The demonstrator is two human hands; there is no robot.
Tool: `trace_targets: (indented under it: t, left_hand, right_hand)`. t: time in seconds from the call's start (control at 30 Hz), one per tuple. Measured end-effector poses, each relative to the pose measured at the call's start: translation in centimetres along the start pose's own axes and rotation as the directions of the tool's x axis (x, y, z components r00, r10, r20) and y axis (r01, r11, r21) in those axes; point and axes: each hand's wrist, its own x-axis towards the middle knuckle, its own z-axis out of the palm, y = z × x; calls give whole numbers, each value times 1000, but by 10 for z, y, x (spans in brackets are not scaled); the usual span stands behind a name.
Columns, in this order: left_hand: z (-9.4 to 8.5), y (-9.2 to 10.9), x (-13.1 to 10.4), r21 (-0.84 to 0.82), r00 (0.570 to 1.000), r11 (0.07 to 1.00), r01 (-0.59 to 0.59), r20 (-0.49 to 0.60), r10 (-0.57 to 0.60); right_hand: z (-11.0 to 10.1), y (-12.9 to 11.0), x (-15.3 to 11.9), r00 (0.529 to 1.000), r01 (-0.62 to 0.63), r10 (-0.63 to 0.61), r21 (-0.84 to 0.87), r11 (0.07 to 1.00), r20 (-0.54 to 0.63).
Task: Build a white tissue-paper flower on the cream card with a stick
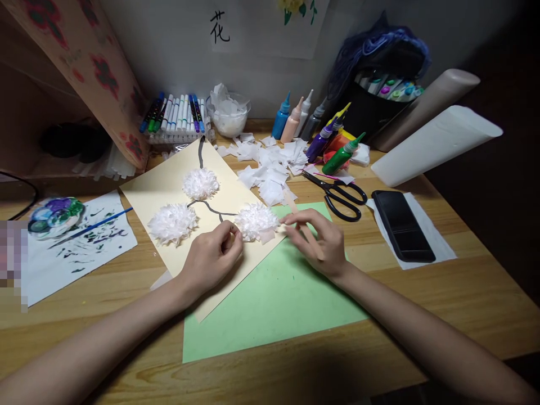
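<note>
Three fluffy white paper flowers lie on a cream sheet of paper (236, 264) with painted dark branches: a top flower (201, 184), a left flower (173, 224) and a right flower (256, 221). My left hand (213, 247) rests over the cream sheet beside the right flower. Its fingers are curled together, and whatever they may hold is hidden. On the flower's other side, my right hand (318, 239) holds a flat wooden craft stick (291, 201) across its fingers, thumb and fingertips near the petals. A small tissue piece (267, 235) sits at that flower's lower edge.
Beneath the cream sheet lies green paper (270, 315). White tissue squares (270, 174), black-handled scissors (343, 199), paint bottles (340, 157) and a bowl of tissue (230, 115) stand behind. A phone (403, 225) lies right; a paintbrush (93, 226) and paint-stained paper (105, 247) lie left.
</note>
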Motion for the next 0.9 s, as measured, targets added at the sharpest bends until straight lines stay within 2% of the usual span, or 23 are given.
trace_targets:
  t: [0.07,0.13,0.23,0.33,0.67,0.8,0.9]
  left_hand:
    - [0,0,0,2,1000,1000,2,-3,-2]
    - [0,0,0,3,1000,1000,-1,-7,1]
    - [0,0,0,6,1000,1000,-7,-10,7]
    - [0,0,-1,7,1000,1000,-8,-10,8]
    - [0,0,0,-1,1000,1000,-7,-11,7]
    - [1,0,0,1,1000,1000,-9,-11,9]
    - [1,0,0,4,1000,1000,-7,-10,7]
  right_hand:
    - [-6,0,-2,989,147,-147,80,986,-14]
    - [-9,0,-5,965,250,-259,148,957,42]
    - [-9,1,-5,939,287,-309,150,946,150]
    - [-5,2,-3,927,304,-325,134,943,187]
    - [-1,6,-2,960,177,-199,128,976,195]
    - [3,1,4,980,11,-36,126,992,194]
    - [5,-3,7,979,-82,57,118,990,197]
